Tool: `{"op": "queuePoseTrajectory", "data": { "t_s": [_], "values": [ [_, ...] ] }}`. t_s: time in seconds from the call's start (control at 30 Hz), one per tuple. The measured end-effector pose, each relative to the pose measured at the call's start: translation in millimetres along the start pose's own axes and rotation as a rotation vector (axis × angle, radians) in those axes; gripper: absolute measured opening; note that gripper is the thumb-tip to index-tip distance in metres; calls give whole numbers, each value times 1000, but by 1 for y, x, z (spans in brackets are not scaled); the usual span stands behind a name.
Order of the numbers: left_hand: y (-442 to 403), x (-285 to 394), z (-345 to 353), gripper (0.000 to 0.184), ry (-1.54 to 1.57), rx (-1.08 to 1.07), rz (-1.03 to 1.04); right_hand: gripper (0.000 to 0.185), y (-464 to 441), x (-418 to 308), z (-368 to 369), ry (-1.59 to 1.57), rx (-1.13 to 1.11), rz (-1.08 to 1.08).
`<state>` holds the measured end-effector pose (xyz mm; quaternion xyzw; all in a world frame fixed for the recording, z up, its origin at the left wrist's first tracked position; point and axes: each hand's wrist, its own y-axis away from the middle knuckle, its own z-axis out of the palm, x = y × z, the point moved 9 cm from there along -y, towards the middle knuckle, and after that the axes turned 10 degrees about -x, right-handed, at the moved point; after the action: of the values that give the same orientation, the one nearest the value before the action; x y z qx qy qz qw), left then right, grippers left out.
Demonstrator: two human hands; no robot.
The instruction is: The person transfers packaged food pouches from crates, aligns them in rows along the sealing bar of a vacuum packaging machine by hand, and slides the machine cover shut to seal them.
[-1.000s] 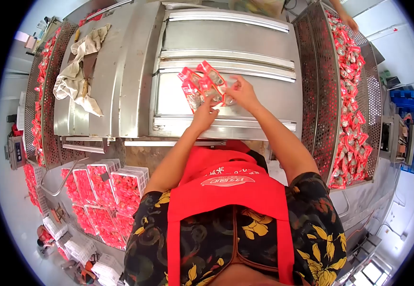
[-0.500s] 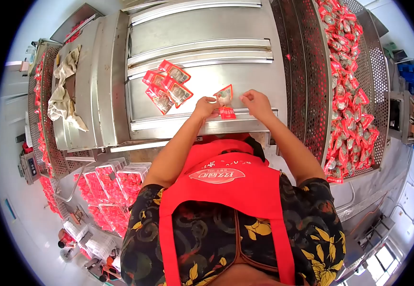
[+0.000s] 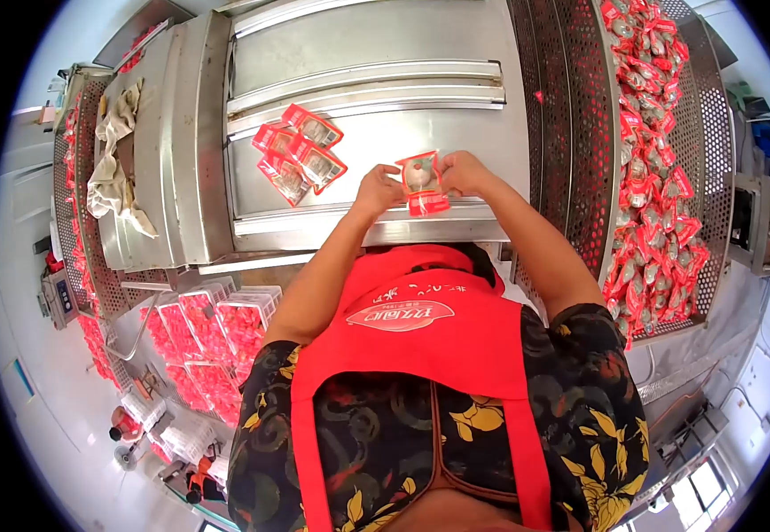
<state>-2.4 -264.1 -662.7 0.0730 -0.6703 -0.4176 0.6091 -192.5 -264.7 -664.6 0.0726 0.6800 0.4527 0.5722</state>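
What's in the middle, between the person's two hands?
In the head view, one red-and-clear packet is between the left hand and the right hand.

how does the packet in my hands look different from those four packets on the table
The held packet is between the left hand and right hand; the four packets lie on the table, untouched. The held packet's broad red end faces you; the four packets' red ends point away, leftward. Both have red and clear wrapping.
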Motion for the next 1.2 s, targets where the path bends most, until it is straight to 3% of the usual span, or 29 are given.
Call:
{"op": "queuePoseTrajectory", "data": {
  "t_s": [0.03,0.1,0.23,0.3,0.43,0.5,0.63,0.73,0.8,0.9,0.93,1.0,1.13,1.2],
  "values": [
    [-5,10,-3,44,-113,-18,127,16,1,4,-1,-3,0,7],
    [-18,10,-11,42,-202,45,104,13,9,-6,-14,48,143,-182],
    [-26,22,-11,40,-347,68,149,12,14,10,-10,71,207,-103],
    [-28,21,-11,41,-344,52,147,13,25,-1,-14,181,363,-253],
    [-26,12,11,42,-205,-94,88,13,34,8,-19,327,338,-255],
    [-23,12,33,39,-126,-186,86,15,43,19,-24,226,206,-93],
    [-29,22,43,39,-179,-126,127,22,60,26,-31,50,226,-41],
    [-32,27,37,40,-166,-84,164,30,51,31,-19,-70,78,-123],
    [-32,27,34,40,-168,-66,171,35,51,12,-34,288,400,-376],
    [-30,25,29,39,-163,-28,189,33,43,19,-28,241,326,-405],
    [-28,19,31,39,-134,-54,162,33,51,10,-29,242,325,-406],
    [-25,15,34,39,-102,-75,136,33,51,23,-21,-36,62,-140],
    [-21,29,38,39,-42,-72,152,33,43,28,-28,-11,134,-133],
    [-22,32,36,40,-19,-59,165,33,44,21,-35,143,286,-148]
  ]
}}
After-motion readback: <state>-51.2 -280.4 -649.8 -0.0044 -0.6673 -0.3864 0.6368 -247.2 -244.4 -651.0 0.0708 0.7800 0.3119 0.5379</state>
